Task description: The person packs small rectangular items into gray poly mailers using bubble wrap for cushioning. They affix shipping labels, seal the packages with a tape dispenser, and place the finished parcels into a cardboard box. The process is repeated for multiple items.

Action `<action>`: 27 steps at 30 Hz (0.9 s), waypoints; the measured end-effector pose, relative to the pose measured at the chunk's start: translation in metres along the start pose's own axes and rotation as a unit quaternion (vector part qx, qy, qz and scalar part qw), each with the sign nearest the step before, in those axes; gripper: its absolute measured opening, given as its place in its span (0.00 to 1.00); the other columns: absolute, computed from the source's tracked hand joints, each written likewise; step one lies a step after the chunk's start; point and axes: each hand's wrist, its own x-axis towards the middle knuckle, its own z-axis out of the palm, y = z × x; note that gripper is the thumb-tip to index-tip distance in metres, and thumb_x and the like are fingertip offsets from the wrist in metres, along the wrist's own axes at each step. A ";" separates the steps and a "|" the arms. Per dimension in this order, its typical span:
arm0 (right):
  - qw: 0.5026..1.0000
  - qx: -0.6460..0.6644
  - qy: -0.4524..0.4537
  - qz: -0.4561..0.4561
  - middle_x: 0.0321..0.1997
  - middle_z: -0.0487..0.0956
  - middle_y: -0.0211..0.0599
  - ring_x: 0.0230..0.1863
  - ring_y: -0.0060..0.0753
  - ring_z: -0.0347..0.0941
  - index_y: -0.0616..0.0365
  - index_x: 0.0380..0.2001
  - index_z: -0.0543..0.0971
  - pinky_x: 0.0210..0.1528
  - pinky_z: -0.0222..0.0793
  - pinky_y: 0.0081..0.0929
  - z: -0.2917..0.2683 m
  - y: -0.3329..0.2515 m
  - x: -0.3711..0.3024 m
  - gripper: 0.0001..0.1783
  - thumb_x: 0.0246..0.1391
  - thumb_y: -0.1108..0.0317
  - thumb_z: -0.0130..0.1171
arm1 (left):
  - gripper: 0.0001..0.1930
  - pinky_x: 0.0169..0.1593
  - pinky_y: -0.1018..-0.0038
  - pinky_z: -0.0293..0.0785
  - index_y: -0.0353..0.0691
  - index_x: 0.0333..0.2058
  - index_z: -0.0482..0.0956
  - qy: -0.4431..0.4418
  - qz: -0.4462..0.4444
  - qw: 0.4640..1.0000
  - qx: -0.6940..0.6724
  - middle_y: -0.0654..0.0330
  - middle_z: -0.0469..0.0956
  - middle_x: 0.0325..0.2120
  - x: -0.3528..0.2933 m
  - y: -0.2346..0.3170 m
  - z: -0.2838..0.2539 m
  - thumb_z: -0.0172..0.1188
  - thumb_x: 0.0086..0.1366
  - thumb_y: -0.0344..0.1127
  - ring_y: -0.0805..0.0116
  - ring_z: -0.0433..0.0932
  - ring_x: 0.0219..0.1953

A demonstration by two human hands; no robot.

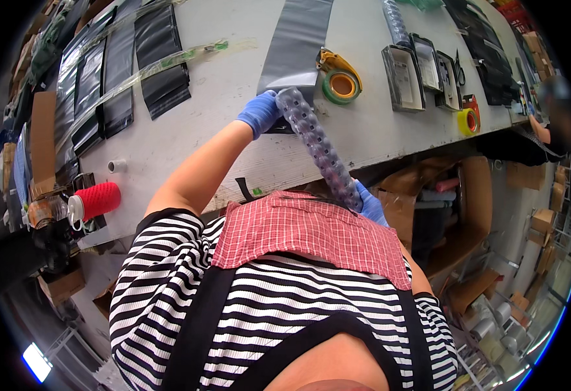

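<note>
A long tube wrapped in clear bubble wrap [320, 146] slants from the table's edge up to the mouth of a flat grey plastic bag [296, 45]. My right hand [370, 203], in a blue glove, grips the tube's near end close to my apron; part of it is hidden. At the far end, my blue-gloved left hand [259, 115] is closed at the bag's left corner, its fingertips beside the tube. The bag's black inside shows below the tube's end. Right of the bag lie a yellow tape dispenser [335, 60] and a green tape roll [341, 86].
Stacks of grey and black bags [160, 58] lie left under tape strips. A red bottle [96, 201] stands at the left edge. Open boxes [403, 78], scissors [459, 68] and yellow tape [468, 121] sit right. Below is a large carton [474, 208]; another person [540, 130] is far right.
</note>
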 end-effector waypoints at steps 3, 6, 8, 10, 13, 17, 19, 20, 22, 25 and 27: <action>0.970 0.211 0.033 0.114 0.58 0.75 0.39 0.59 0.35 0.72 0.54 0.62 0.69 0.59 0.74 0.32 0.002 0.003 -0.001 0.24 0.64 0.67 0.57 | 0.07 0.38 0.70 0.76 0.37 0.37 0.83 -0.005 0.051 0.993 0.104 0.54 0.82 0.34 -0.012 -0.005 -0.018 0.60 0.63 0.31 0.63 0.80 0.31; 0.963 0.240 0.044 0.113 0.59 0.75 0.39 0.58 0.35 0.72 0.56 0.66 0.65 0.59 0.74 0.32 0.003 0.012 -0.001 0.30 0.61 0.71 0.60 | 0.09 0.35 0.72 0.76 0.37 0.40 0.83 -0.043 -0.125 0.983 -0.129 0.57 0.81 0.30 -0.008 -0.010 -0.020 0.62 0.63 0.32 0.68 0.78 0.28; 0.999 -0.017 0.038 -0.022 0.58 0.75 0.38 0.57 0.35 0.73 0.56 0.66 0.65 0.58 0.74 0.33 -0.020 0.033 0.002 0.34 0.58 0.70 0.63 | 0.11 0.33 0.74 0.76 0.36 0.42 0.83 -0.035 -0.187 0.958 -0.214 0.60 0.81 0.29 -0.004 -0.003 -0.021 0.62 0.63 0.33 0.72 0.76 0.28; 0.955 -0.274 0.038 -0.104 0.58 0.76 0.38 0.56 0.34 0.74 0.57 0.66 0.66 0.57 0.74 0.32 -0.015 0.028 -0.004 0.36 0.55 0.67 0.66 | 0.11 0.33 0.73 0.76 0.36 0.42 0.83 -0.004 -0.205 0.946 -0.252 0.59 0.81 0.30 -0.004 -0.002 -0.021 0.63 0.63 0.33 0.71 0.77 0.28; 0.877 -0.462 0.025 -0.126 0.57 0.77 0.38 0.54 0.31 0.74 0.59 0.65 0.67 0.56 0.72 0.30 0.011 -0.014 -0.034 0.40 0.48 0.63 0.70 | 0.10 0.37 0.73 0.75 0.34 0.39 0.82 0.191 0.069 0.979 0.009 0.58 0.83 0.32 -0.017 0.012 -0.017 0.62 0.65 0.35 0.70 0.77 0.30; 0.933 -0.339 -0.056 -0.104 0.57 0.77 0.36 0.52 0.27 0.73 0.61 0.65 0.66 0.57 0.70 0.26 0.035 -0.045 -0.055 0.45 0.43 0.64 0.71 | 0.09 0.43 0.73 0.74 0.33 0.39 0.81 0.192 0.008 0.977 -0.090 0.56 0.83 0.34 -0.019 0.009 -0.010 0.59 0.67 0.34 0.71 0.78 0.35; 0.932 -0.334 -0.072 -0.120 0.57 0.76 0.34 0.53 0.26 0.72 0.61 0.66 0.65 0.58 0.68 0.26 0.038 -0.049 -0.055 0.45 0.43 0.67 0.70 | 0.11 0.45 0.69 0.74 0.37 0.41 0.82 0.140 -0.080 0.959 -0.232 0.54 0.83 0.32 -0.004 -0.029 0.005 0.60 0.66 0.37 0.63 0.80 0.35; 0.934 -0.330 -0.056 -0.123 0.57 0.76 0.34 0.54 0.25 0.72 0.61 0.67 0.64 0.59 0.68 0.25 0.037 -0.044 -0.053 0.45 0.43 0.67 0.69 | 0.11 0.44 0.71 0.74 0.36 0.42 0.82 0.100 -0.094 0.963 -0.234 0.56 0.83 0.33 0.000 -0.030 0.006 0.60 0.66 0.36 0.66 0.79 0.35; 0.938 -0.321 -0.027 -0.129 0.57 0.76 0.34 0.55 0.25 0.71 0.61 0.67 0.63 0.59 0.67 0.25 0.035 -0.034 -0.042 0.46 0.44 0.68 0.69 | 0.12 0.42 0.74 0.75 0.34 0.43 0.81 0.022 -0.122 0.964 -0.235 0.58 0.83 0.33 0.005 -0.021 0.000 0.62 0.66 0.35 0.72 0.78 0.34; 0.879 -0.452 0.022 -0.149 0.60 0.76 0.43 0.57 0.30 0.74 0.55 0.68 0.62 0.58 0.69 0.26 0.027 -0.029 -0.028 0.46 0.45 0.67 0.69 | 0.12 0.42 0.73 0.74 0.35 0.42 0.82 0.051 -0.127 0.971 -0.197 0.60 0.83 0.31 0.006 -0.034 -0.002 0.62 0.65 0.37 0.73 0.77 0.33; 0.813 -0.560 0.066 -0.142 0.60 0.76 0.43 0.56 0.30 0.74 0.55 0.69 0.61 0.58 0.70 0.27 0.030 -0.031 -0.027 0.46 0.46 0.66 0.69 | 0.11 0.43 0.70 0.74 0.37 0.41 0.82 0.086 -0.126 0.969 -0.197 0.58 0.83 0.32 0.010 -0.039 0.000 0.61 0.65 0.37 0.69 0.78 0.35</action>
